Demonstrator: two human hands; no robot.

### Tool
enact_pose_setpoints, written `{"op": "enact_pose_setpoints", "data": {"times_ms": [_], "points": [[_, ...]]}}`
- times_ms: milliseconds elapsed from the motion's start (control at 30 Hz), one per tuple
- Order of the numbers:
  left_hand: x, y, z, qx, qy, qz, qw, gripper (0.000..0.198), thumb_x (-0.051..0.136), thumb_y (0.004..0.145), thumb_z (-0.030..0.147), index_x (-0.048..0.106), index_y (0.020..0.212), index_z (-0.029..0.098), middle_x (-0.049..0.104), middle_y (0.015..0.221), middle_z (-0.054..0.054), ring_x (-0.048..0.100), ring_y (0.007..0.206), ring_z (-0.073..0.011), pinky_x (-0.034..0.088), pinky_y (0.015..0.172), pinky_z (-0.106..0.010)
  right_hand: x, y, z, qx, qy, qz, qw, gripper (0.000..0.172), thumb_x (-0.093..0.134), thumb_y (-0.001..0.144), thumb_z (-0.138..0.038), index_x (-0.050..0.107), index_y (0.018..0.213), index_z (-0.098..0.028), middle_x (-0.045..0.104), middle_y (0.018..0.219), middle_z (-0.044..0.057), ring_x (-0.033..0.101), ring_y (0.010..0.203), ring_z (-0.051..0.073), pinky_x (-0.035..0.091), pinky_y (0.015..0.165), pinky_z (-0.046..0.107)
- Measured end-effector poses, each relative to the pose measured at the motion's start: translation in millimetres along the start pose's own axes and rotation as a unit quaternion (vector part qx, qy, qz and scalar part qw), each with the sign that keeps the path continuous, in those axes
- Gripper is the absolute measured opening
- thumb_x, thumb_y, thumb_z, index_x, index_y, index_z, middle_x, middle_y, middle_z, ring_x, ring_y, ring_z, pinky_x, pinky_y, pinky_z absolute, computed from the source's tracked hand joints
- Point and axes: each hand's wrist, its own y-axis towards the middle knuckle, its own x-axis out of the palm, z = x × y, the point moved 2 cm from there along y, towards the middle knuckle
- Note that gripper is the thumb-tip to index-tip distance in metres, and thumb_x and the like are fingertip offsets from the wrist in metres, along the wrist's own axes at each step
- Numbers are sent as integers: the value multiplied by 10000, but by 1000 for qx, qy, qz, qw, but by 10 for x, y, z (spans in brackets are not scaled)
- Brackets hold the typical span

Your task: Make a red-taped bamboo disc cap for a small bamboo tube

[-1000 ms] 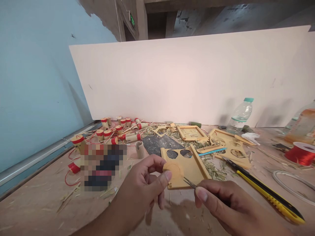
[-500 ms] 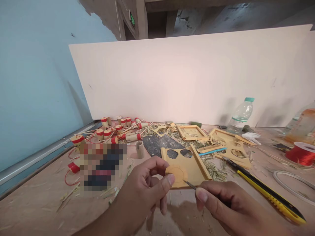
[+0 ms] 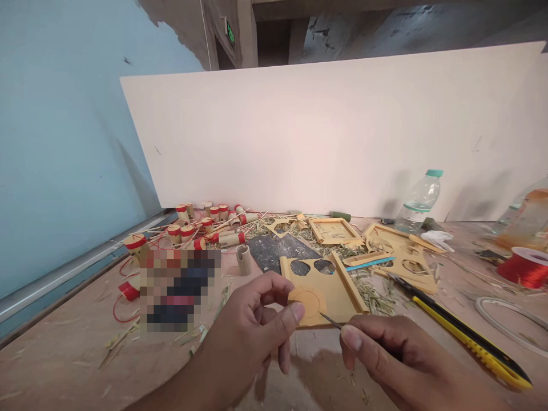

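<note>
My left hand (image 3: 250, 331) pinches a small round wooden disc (image 3: 305, 301) between thumb and fingers, just above the table. My right hand (image 3: 385, 354) is closed on a thin metal pointed tool (image 3: 331, 322) whose tip points at the disc's lower right edge. Right behind the disc lies a yellow wooden sheet (image 3: 338, 288) with round holes cut out of it.
A yellow utility knife (image 3: 462, 334) lies to the right. Bamboo tubes with red bands (image 3: 201, 225) and red cord lie at the back left. More cut wooden sheets (image 3: 398, 254), a plastic bottle (image 3: 419, 200), a red spool (image 3: 524, 267) and a white board (image 3: 334, 125) stand behind.
Both hands and the disc have shifted slightly right and down; the tool tip stays at the disc's edge. Since half a second ago almost nothing has moved.
</note>
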Motion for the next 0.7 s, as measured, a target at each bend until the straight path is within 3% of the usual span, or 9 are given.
{"op": "enact_pose_setpoints", "data": {"times_ms": [333, 700], "points": [[-17, -9, 34, 5, -5, 1, 1000, 330, 718, 938, 517, 573, 981, 223, 590, 469, 80, 373, 326, -46, 264, 343, -116, 17, -12, 8, 29, 51, -25, 998, 582, 558, 999, -768, 640, 763, -242, 548, 754, -34, 503, 730, 169, 430, 661, 217], [-42, -6, -35, -6, 11, 8, 1000, 393, 695, 957, 585, 621, 1066, 215, 624, 532, 47, 368, 339, -56, 277, 347, -127, 6, 9, -30, -2, -10, 0, 1000, 625, 467, 1019, -786, 590, 722, -250, 509, 686, -33, 492, 670, 174, 409, 612, 233]]}}
